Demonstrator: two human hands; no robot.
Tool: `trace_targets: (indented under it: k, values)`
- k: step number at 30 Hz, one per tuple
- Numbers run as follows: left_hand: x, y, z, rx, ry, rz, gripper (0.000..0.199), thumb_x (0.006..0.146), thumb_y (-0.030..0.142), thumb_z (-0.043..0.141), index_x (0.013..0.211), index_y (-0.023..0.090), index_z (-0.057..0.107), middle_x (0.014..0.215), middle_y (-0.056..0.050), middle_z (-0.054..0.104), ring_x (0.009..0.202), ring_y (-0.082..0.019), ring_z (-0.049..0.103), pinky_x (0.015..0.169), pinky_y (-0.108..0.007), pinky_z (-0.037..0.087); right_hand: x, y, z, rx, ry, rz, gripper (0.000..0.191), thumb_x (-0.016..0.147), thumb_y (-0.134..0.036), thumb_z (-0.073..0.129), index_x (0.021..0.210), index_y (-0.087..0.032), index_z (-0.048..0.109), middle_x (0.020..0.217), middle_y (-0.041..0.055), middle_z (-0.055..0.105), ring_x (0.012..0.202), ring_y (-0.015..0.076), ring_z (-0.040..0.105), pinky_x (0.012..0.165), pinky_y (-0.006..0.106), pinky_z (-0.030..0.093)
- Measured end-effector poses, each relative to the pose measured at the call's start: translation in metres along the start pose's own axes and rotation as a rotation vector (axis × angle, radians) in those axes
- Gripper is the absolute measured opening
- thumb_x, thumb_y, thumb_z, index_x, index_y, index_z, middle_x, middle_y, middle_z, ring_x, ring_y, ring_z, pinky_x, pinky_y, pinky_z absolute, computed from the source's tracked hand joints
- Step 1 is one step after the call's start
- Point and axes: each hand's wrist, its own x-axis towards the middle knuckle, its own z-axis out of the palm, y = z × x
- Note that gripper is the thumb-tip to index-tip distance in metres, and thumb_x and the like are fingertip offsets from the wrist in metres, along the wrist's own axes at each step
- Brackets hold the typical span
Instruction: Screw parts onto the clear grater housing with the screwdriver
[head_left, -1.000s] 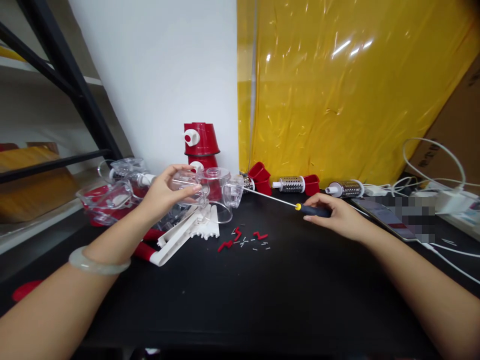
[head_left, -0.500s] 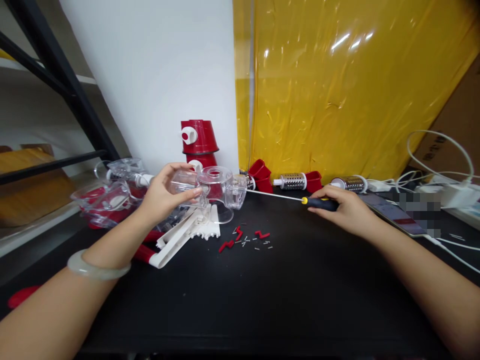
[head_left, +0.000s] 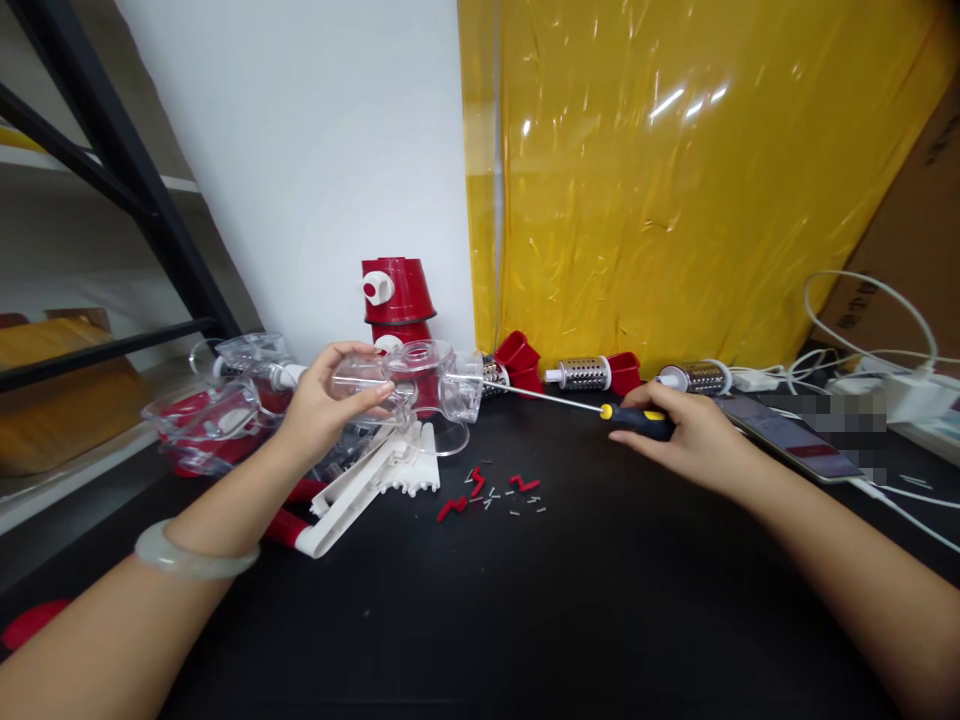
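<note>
My left hand grips a clear plastic grater housing, held sideways above the black table. In my right hand is a screwdriver with a black and yellow handle. Its long shaft points left and its tip is inside the housing's right-hand opening; what the tip touches cannot be made out. Below the housing lie white handle parts with red ends. Small red plastic pieces and several loose screws are scattered on the table between my hands.
Red bases stand stacked at the back. Perforated grater drums and red plastic parts line the rear wall. More clear housings are piled at left. A phone and white cables lie at right.
The view has tilted slightly upward. The screwdriver handle has turned in my right hand, showing more yellow, and my fingers have shifted. The housing has rolled a little in my left hand.
</note>
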Motion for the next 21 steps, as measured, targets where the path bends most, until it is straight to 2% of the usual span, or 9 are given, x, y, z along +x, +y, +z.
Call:
trace_targets:
  k: [5,9,14,21]
  values:
    - [0.004,-0.004,-0.009,0.01,-0.014,0.09,0.048,0.064,0.026,0.086,0.104,0.02,0.06,0.107,-0.005,0.053,0.085,-0.018,0.058,0.052,-0.03,0.064,0.002,0.002,-0.006,0.176,-0.099,0.11,0.026,0.087,-0.043,0.063,0.105,-0.024,0.066,0.103,0.0059,0.071,0.094,0.0253,0.067,0.084,0.038,0.051]
    - [0.005,-0.006,-0.012,0.054,-0.039,0.168,0.051,0.061,0.022,0.086,0.104,0.021,0.059,0.111,-0.006,0.053,0.093,-0.02,0.057,0.053,-0.028,0.065,0.003,0.008,-0.006,0.215,-0.136,0.111,0.03,0.083,-0.045,0.068,0.106,-0.025,0.068,0.104,0.0062,0.07,0.097,0.0258,0.066,0.087,0.04,0.051]
    - [0.004,-0.006,-0.008,0.073,-0.039,0.207,0.051,0.061,0.022,0.086,0.103,0.021,0.058,0.11,-0.006,0.055,0.102,-0.025,0.055,0.053,-0.028,0.065,0.002,0.009,-0.003,0.187,-0.083,0.076,0.026,0.083,-0.042,0.069,0.101,-0.024,0.068,0.098,0.0057,0.069,0.09,0.0245,0.065,0.082,0.039,0.052]
    - [0.004,-0.008,-0.01,0.105,-0.034,0.235,0.052,0.059,0.023,0.086,0.102,0.022,0.057,0.111,-0.007,0.054,0.106,-0.027,0.055,0.053,-0.029,0.065,0.004,0.005,-0.004,0.096,0.031,-0.058,0.016,0.083,-0.032,0.069,0.096,-0.024,0.066,0.094,0.006,0.066,0.088,0.0241,0.064,0.08,0.039,0.051]
